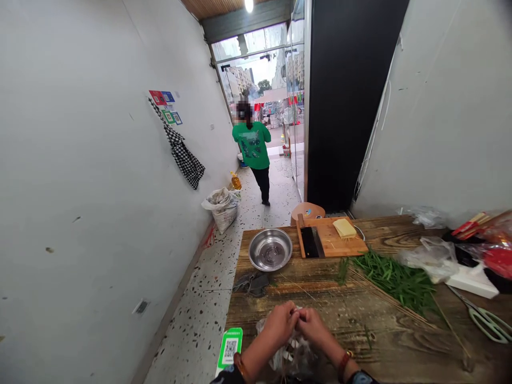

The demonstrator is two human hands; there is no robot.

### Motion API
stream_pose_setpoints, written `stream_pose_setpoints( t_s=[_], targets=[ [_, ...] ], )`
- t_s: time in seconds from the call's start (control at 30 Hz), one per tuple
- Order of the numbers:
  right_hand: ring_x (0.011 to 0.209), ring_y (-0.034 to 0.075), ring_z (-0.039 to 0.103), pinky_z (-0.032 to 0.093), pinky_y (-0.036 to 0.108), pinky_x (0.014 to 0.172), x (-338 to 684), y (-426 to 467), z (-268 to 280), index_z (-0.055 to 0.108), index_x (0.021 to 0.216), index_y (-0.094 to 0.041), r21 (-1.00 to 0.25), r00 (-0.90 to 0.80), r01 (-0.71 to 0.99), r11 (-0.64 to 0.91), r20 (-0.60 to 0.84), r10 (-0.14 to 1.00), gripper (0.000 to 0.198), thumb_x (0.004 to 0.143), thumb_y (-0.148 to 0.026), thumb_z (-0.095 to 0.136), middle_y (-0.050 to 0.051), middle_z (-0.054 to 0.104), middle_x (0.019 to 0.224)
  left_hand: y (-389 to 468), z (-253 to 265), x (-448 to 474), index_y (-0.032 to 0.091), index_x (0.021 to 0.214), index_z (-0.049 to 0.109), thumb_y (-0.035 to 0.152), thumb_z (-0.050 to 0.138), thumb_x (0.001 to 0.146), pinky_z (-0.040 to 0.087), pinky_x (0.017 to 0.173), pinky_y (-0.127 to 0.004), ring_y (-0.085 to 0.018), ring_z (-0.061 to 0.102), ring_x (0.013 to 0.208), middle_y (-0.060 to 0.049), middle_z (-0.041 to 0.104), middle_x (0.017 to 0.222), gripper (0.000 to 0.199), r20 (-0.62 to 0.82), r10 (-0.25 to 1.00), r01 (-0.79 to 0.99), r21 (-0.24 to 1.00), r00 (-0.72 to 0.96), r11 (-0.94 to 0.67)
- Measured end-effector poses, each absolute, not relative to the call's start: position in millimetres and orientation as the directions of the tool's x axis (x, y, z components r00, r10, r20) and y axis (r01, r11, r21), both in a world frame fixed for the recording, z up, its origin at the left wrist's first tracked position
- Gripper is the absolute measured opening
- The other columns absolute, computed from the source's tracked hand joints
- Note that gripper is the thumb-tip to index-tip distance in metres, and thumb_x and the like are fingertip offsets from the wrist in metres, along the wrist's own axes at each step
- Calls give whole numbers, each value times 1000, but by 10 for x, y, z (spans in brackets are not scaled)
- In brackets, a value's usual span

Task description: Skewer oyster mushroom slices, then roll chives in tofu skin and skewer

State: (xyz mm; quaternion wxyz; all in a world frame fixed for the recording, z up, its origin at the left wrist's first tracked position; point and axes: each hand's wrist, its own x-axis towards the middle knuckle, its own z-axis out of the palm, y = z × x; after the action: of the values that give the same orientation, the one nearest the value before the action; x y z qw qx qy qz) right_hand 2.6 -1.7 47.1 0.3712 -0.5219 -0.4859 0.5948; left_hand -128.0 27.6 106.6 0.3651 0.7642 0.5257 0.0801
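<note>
My left hand and my right hand meet over the near edge of the wooden table, fingers pinched together. A small pale, see-through bit shows at their fingertips, seemingly part of the clear plastic bag beneath them. The bag is crumpled and partly covered by my wrists; small dark and white things show in it, too unclear to name. Beyond my hands stand a steel bowl and a dark crumpled cloth.
A cutting board carries a dark-bladed cleaver and a yellow block. Cut green leaves, scissors and plastic bags lie right. A green QR card sits left. A person in green stands near the doorway.
</note>
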Motion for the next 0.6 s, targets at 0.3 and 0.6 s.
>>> stream_pose_setpoints(
  t_s=[0.3,0.6],
  targets=[
    [57,8,57,48,23,54,100,-38,359,62,87,-13,-908,-130,97,-408,-418,899,26,92,-37,55,-2,61,74,188,1002,-1358,19,78,60,24,41,90,37,73,-24,-15,55,79,-3,65,84,23,-187,800,714,594,571,-371],
    [79,15,64,55,32,69,180,-88,330,61,106,-13,-885,-193,166,-435,-462,866,24,92,-33,56,4,65,98,143,861,-1373,16,63,58,25,48,83,34,61,-22,-12,49,63,1,57,63,24,-279,826,666,731,490,-148]
  ],
)
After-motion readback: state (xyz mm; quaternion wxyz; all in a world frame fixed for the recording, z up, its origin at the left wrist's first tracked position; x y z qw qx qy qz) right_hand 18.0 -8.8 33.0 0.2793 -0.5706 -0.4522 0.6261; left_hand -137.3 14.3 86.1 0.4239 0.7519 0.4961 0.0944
